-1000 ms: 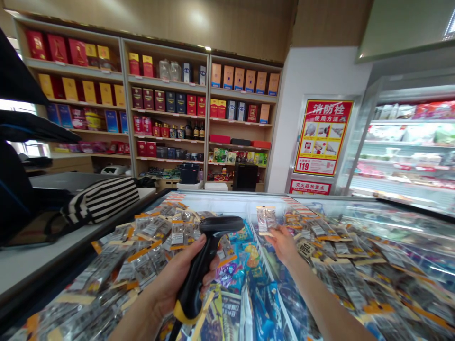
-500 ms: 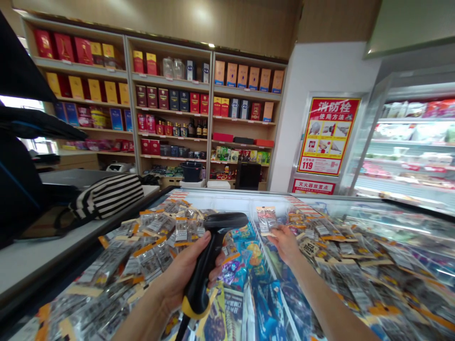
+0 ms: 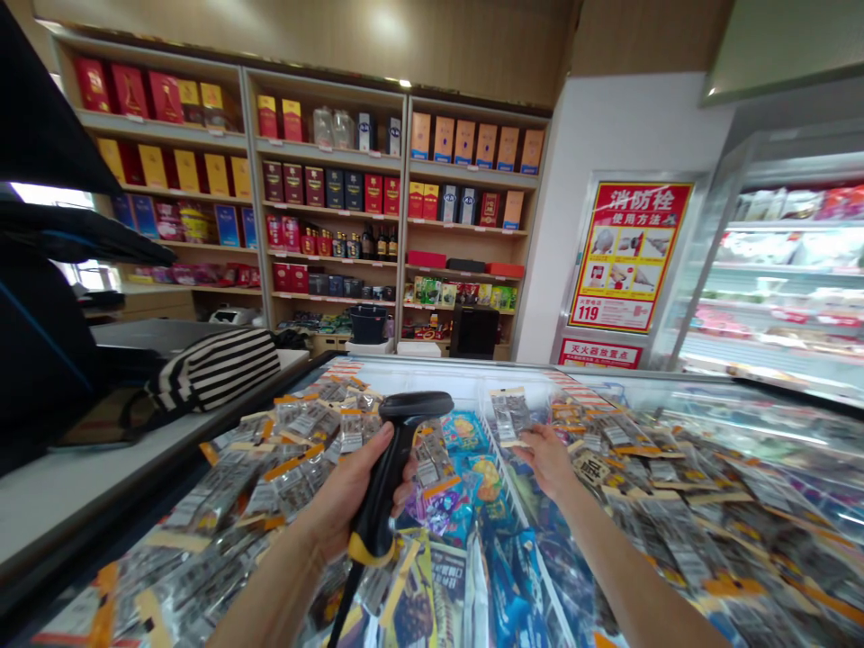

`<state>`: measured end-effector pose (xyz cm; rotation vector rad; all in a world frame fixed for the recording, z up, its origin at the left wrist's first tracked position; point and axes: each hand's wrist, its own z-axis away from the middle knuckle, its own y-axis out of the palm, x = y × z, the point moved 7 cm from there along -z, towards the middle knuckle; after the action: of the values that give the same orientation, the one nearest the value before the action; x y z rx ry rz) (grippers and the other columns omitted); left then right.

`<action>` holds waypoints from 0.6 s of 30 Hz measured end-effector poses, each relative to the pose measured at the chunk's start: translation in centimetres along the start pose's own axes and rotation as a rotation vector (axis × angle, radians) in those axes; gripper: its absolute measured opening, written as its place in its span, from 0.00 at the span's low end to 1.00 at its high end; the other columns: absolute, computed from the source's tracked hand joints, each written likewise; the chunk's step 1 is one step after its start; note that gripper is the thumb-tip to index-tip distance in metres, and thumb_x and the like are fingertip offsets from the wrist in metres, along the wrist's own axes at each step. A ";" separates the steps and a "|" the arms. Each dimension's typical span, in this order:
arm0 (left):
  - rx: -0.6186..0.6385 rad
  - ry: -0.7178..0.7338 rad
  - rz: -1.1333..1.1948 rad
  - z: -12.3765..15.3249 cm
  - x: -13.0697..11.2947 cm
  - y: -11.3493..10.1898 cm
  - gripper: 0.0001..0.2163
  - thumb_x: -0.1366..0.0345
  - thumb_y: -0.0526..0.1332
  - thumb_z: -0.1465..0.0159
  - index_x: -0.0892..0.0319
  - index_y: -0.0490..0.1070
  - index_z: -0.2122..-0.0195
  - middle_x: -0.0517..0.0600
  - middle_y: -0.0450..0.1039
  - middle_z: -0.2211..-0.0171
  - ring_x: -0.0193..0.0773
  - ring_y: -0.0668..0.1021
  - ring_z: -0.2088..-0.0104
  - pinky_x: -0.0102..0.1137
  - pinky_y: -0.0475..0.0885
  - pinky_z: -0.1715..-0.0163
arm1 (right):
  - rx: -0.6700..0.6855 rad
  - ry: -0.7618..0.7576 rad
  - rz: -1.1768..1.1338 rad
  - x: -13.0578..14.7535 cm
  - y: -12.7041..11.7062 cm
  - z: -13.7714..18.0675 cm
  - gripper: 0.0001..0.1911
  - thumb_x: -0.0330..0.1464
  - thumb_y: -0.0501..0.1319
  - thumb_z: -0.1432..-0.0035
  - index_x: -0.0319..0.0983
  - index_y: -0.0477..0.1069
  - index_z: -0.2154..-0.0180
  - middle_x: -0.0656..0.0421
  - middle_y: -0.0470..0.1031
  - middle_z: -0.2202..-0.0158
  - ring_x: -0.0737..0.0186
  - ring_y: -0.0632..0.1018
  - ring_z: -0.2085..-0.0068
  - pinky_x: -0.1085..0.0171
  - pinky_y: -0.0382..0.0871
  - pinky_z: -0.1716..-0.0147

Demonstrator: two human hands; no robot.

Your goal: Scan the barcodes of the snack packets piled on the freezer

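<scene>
My left hand (image 3: pixel 355 490) is wrapped round the handle of a black barcode scanner (image 3: pixel 384 477) with yellow trim. Its head points right, and a cord hangs from its base. Pinched by the lower edge in my right hand (image 3: pixel 545 457) is a small clear snack packet (image 3: pixel 510 416), held upright to the right of the scanner head with a gap between them. Similar snack packets (image 3: pixel 297 486) with orange and cream ends lie heaped on the left, and another heap of packets (image 3: pixel 675 513) spreads to the right. Below, between my arms, are blue bags (image 3: pixel 513 585) in the freezer.
A white wire divider (image 3: pixel 519 504) runs through the chest freezer. On the counter at left rests a black-and-white striped bag (image 3: pixel 220 367). Shelves of boxes (image 3: pixel 330 189) stand behind, with a red fire-hydrant poster (image 3: pixel 631 256) and a lit display fridge (image 3: pixel 796 270) at right.
The scanner has shifted slightly left, away from the packet. A reddish tint on the packet is gone, and its grey face shows. Both hands keep their hold.
</scene>
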<state>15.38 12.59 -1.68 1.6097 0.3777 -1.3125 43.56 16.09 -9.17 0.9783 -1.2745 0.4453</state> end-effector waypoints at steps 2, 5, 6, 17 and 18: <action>-0.109 0.014 -0.057 -0.2 -0.5 -1.4 0.16 0.53 0.53 0.46 0.62 0.65 0.75 0.46 0.65 0.84 0.26 0.65 0.86 0.21 0.60 0.88 | -0.012 0.023 0.023 0.3 -0.1 -0.1 0.15 0.28 0.60 0.68 0.40 0.60 0.73 0.66 0.68 0.79 0.67 0.72 0.74 0.65 0.68 0.72; -0.229 0.050 -0.100 -0.4 -1.3 -3.1 0.15 0.53 0.54 0.47 0.62 0.65 0.74 0.45 0.65 0.85 0.27 0.65 0.87 0.22 0.61 0.89 | -0.017 0.067 0.116 0.7 0.5 -0.3 0.15 0.27 0.59 0.64 0.40 0.61 0.68 0.65 0.69 0.79 0.67 0.72 0.75 0.64 0.68 0.72; -0.254 0.072 -0.101 -0.5 -1.7 -3.4 0.14 0.53 0.55 0.47 0.62 0.65 0.74 0.45 0.65 0.84 0.27 0.66 0.87 0.22 0.61 0.89 | -0.008 0.075 0.160 0.8 1.0 -0.3 0.17 0.27 0.58 0.62 0.40 0.61 0.65 0.65 0.69 0.80 0.66 0.72 0.75 0.64 0.68 0.72; -0.454 0.161 -0.128 1.0 -3.3 -5.5 0.15 0.52 0.55 0.49 0.61 0.65 0.75 0.42 0.62 0.89 0.28 0.65 0.90 0.23 0.60 0.91 | 0.184 -0.125 0.838 -1.8 11.3 2.4 0.18 0.28 0.49 0.51 0.34 0.64 0.56 0.51 0.71 0.61 0.58 0.70 0.56 0.63 0.62 0.59; -0.484 0.151 -0.149 1.1 -3.4 -6.1 0.15 0.51 0.55 0.50 0.61 0.65 0.76 0.42 0.62 0.90 0.28 0.64 0.91 0.23 0.60 0.92 | 0.201 -0.170 0.903 -2.0 12.2 2.9 0.17 0.29 0.49 0.51 0.34 0.65 0.57 0.51 0.71 0.59 0.57 0.69 0.54 0.62 0.60 0.57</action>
<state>9.00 15.66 -1.63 1.2878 0.8528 -1.1013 32.03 20.91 -6.71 0.5558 -1.8242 1.2205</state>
